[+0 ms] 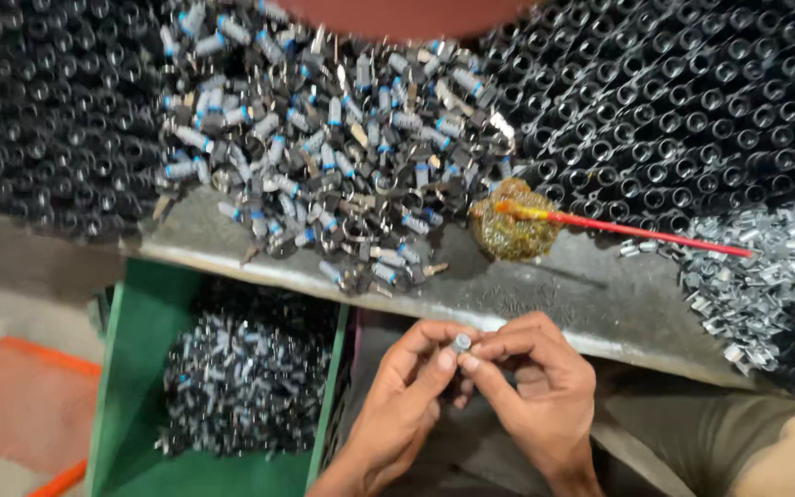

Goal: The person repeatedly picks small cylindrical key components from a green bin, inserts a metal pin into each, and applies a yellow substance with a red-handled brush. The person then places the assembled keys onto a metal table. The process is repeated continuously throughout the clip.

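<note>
Both hands meet low in the middle of the view, just below the near edge of the grey tabletop [545,294]: the left hand [407,396] and the right hand [531,377] pinch one small silver cylinder [461,342] between thumb and forefinger tips, so the fingers [439,361] of each are narrowed onto it from opposite sides. At the far left lies an orange cloth [34,405] on the floor, and beside it a green bin [131,368] holds a heap of small dark-and-silver parts [246,377], just left of the left wrist. Above the bin, on the tabletop, spreads a large pile of black parts with silver-and-blue cylinders [324,138], flanked on both sides by banks of black tubes [674,101] with their open ends toward the camera. Near the middle sits a yellowish-brown greasy lump [512,225] with a red stick [655,233] pushed into it, the stick pointing right. At the right edge lies a heap of small shiny metal clips [756,276], well apart from the hands
</note>
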